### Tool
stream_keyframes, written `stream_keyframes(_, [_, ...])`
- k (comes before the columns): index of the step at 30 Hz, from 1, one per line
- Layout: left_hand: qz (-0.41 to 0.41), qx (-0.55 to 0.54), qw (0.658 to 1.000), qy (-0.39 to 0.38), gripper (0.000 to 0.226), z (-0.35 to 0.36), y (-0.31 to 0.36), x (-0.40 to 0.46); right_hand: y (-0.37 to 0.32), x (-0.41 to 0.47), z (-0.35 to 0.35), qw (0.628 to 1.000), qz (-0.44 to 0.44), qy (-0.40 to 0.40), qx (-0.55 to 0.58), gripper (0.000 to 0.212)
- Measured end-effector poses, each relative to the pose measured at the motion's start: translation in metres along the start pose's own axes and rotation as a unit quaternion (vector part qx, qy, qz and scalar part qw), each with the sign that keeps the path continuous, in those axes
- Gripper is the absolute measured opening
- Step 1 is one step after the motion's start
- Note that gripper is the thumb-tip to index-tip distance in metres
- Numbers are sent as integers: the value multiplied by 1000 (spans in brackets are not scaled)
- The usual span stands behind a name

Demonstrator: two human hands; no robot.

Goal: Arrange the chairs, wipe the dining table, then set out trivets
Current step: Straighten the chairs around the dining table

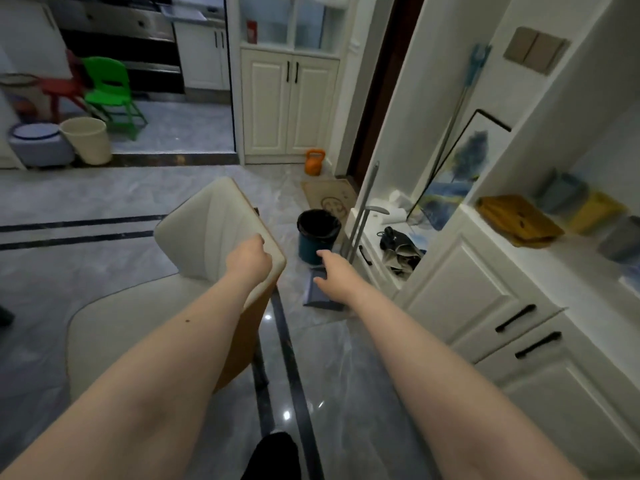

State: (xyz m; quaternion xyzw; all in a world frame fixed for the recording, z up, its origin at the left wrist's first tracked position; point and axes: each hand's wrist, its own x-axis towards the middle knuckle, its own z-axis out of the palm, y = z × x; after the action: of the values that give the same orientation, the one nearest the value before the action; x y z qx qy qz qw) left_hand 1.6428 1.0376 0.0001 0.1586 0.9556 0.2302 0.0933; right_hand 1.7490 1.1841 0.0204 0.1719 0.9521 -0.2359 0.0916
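Observation:
A cream upholstered dining chair (204, 237) with a tan back shell stands in front of me on the grey marble floor, its seat facing left. My left hand (248, 261) grips the top right edge of its backrest, fingers curled over the rim. My right hand (334, 271) hovers to the right of the chair, fingers extended and relaxed, holding nothing, above a dustpan. No dining table, cloth or trivets are in view.
A dark bin (318, 235) and a grey dustpan with long handle (323, 296) stand just right of the chair. White cabinets (485, 306) line the right side. An orange kettlebell (314, 162), a doormat, a green chair (109, 88), a red chair and a beige bucket (88, 138) lie farther off.

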Motion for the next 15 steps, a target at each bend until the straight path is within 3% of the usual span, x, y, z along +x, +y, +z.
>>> stream_keyframes(9, [-95,58,990,-82,37,-11,-7,127,-29,156,-36,995,-76,-64,-25,61])
stream_keyframes(15, [-170,34,979,-103,45,-14,-19,177,-53,247,-44,976,-165,-111,-94,61])
